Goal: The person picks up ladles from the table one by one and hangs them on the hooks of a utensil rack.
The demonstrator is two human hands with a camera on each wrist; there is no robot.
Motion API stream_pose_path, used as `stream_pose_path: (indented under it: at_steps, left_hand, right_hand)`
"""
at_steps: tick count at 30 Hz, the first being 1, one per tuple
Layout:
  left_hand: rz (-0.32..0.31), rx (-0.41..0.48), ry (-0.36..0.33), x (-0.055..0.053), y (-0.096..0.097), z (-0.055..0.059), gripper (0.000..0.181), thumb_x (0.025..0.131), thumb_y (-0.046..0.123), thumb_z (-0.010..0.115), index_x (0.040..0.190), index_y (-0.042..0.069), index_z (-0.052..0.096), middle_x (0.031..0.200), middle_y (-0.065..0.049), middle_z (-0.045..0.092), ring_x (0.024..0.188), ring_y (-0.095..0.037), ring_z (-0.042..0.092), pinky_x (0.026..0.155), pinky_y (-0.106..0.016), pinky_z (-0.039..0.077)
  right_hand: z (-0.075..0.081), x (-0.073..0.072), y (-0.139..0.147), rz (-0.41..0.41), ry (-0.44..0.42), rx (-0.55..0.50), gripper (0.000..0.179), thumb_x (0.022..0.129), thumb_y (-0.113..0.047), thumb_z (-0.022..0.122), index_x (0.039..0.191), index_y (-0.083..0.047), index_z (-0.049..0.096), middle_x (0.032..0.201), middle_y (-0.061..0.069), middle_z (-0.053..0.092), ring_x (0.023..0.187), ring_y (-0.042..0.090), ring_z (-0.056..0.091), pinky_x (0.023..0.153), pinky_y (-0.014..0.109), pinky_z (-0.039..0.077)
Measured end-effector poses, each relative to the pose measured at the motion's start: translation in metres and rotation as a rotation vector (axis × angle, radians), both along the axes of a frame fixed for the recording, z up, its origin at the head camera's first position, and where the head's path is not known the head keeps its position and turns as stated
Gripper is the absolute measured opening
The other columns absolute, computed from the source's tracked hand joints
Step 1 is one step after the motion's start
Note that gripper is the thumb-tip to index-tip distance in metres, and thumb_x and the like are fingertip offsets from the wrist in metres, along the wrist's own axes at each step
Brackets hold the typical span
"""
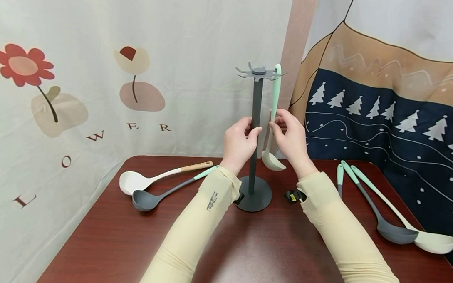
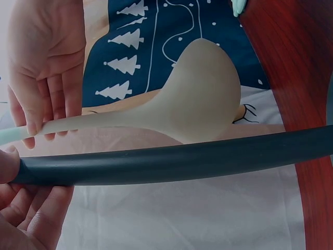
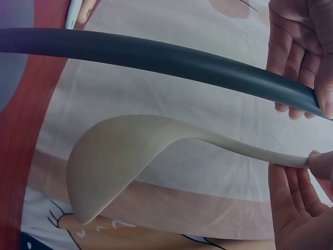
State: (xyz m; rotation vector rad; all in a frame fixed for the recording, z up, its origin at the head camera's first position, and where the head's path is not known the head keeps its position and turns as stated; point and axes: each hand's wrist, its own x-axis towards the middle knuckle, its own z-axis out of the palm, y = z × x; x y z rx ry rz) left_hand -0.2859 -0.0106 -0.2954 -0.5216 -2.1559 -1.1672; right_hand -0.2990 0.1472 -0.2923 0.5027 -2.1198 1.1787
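Observation:
A dark grey utensil stand (image 1: 256, 101) stands upright on the table, with a ring of hooks (image 1: 259, 72) on top. My left hand (image 1: 238, 142) grips its pole between thumb and fingers, partway up. From a hook on the right side a cream ladle with a mint green handle (image 1: 275, 93) hangs bowl down, its handle top at the hook. My right hand (image 1: 292, 137) pinches the ladle where the cream shaft meets the green handle. In the right wrist view the ladle bowl (image 3: 114, 161) shows beside the pole (image 3: 156, 54), apart from it.
At left lie a white ladle with a wooden handle (image 1: 135, 182) and a grey ladle with a mint handle (image 1: 145, 200). At right lie a grey ladle (image 1: 395, 232), a cream ladle (image 1: 434, 243) and another mint handle (image 1: 340, 174), partly hidden by the sleeve. Printed curtains hang behind the table (image 1: 133, 246).

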Motion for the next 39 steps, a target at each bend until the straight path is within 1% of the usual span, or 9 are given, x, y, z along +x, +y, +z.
stream_pose_path:
  at_steps: [7, 12, 17, 21, 25, 27, 29, 32, 39]
  left_hand:
    - [-0.006, 0.011, -0.006, -0.001, 0.000, 0.001, 0.015, 0.095, 0.015, 0.067, 0.105, 0.004, 0.068, 0.086, -0.006, 0.069, 0.077, -0.017, 0.065, 0.071, -0.028, 0.053]
    - [-0.002, 0.012, -0.020, -0.001, 0.000, 0.002, 0.016, 0.095, 0.016, 0.067, 0.106, 0.005, 0.068, 0.086, -0.006, 0.068, 0.077, -0.017, 0.065, 0.071, -0.028, 0.053]
    - [0.002, 0.011, -0.035, -0.002, 0.001, 0.001, 0.015, 0.095, 0.015, 0.067, 0.107, 0.005, 0.068, 0.087, -0.005, 0.068, 0.077, -0.017, 0.065, 0.070, -0.028, 0.053]
    - [0.000, 0.013, -0.041, -0.002, 0.001, 0.001, 0.015, 0.096, 0.016, 0.067, 0.106, 0.006, 0.068, 0.087, -0.005, 0.068, 0.077, -0.016, 0.065, 0.070, -0.028, 0.053]
    - [0.000, 0.007, -0.041, -0.002, 0.000, 0.000, 0.015, 0.096, 0.017, 0.067, 0.105, 0.006, 0.067, 0.086, -0.005, 0.068, 0.077, -0.016, 0.065, 0.071, -0.028, 0.053]
    - [0.000, 0.007, -0.042, -0.001, 0.000, 0.000, 0.015, 0.096, 0.018, 0.066, 0.105, 0.006, 0.067, 0.086, -0.005, 0.068, 0.077, -0.016, 0.065, 0.071, -0.029, 0.052]
    - [-0.001, 0.008, -0.048, -0.001, 0.001, 0.000, 0.015, 0.096, 0.018, 0.066, 0.105, 0.006, 0.067, 0.086, -0.004, 0.068, 0.077, -0.016, 0.064, 0.071, -0.029, 0.052]
    - [0.000, 0.010, -0.057, -0.001, 0.001, 0.000, 0.015, 0.096, 0.019, 0.066, 0.105, 0.007, 0.067, 0.087, -0.004, 0.068, 0.078, -0.016, 0.064, 0.071, -0.029, 0.052]
    - [0.007, 0.007, -0.053, 0.000, 0.002, 0.001, 0.014, 0.096, 0.018, 0.066, 0.104, 0.007, 0.067, 0.085, -0.004, 0.068, 0.076, -0.015, 0.064, 0.069, -0.028, 0.051]
  right_hand:
    - [-0.005, 0.000, -0.004, 0.000, 0.069, 0.038, 0.028, 0.092, 0.002, 0.065, 0.121, 0.001, 0.064, 0.094, 0.019, 0.065, 0.089, 0.031, 0.065, 0.083, 0.046, 0.056]
    - [-0.003, 0.001, -0.004, -0.002, 0.052, 0.037, 0.028, 0.093, 0.001, 0.066, 0.121, 0.001, 0.064, 0.096, 0.018, 0.065, 0.089, 0.030, 0.065, 0.083, 0.046, 0.056]
    - [-0.002, 0.002, -0.003, 0.013, -0.021, 0.041, 0.029, 0.093, 0.001, 0.064, 0.122, 0.001, 0.062, 0.098, 0.019, 0.064, 0.089, 0.029, 0.064, 0.084, 0.045, 0.056]
    - [-0.004, 0.004, 0.001, 0.047, -0.123, 0.088, 0.034, 0.094, -0.002, 0.063, 0.127, 0.001, 0.057, 0.103, 0.019, 0.063, 0.093, 0.031, 0.064, 0.087, 0.046, 0.054]
    - [-0.009, 0.009, 0.009, 0.132, -0.255, 0.152, 0.046, 0.096, -0.009, 0.064, 0.138, -0.002, 0.048, 0.119, 0.020, 0.060, 0.109, 0.035, 0.062, 0.095, 0.050, 0.050]
    - [-0.010, 0.011, 0.013, 0.177, -0.302, 0.181, 0.054, 0.096, -0.013, 0.065, 0.144, -0.004, 0.043, 0.128, 0.021, 0.057, 0.117, 0.037, 0.058, 0.100, 0.052, 0.046]
    - [-0.012, 0.013, 0.018, 0.206, -0.331, 0.215, 0.059, 0.096, -0.016, 0.066, 0.147, -0.005, 0.039, 0.135, 0.021, 0.053, 0.125, 0.038, 0.053, 0.104, 0.053, 0.042]
    - [-0.015, 0.015, 0.026, 0.217, -0.360, 0.260, 0.064, 0.096, -0.020, 0.066, 0.150, -0.004, 0.036, 0.142, 0.022, 0.048, 0.130, 0.039, 0.048, 0.107, 0.055, 0.037]
    - [-0.019, 0.019, 0.045, 0.182, -0.401, 0.361, 0.069, 0.096, -0.024, 0.066, 0.151, 0.001, 0.032, 0.147, 0.025, 0.042, 0.135, 0.040, 0.040, 0.109, 0.058, 0.031]
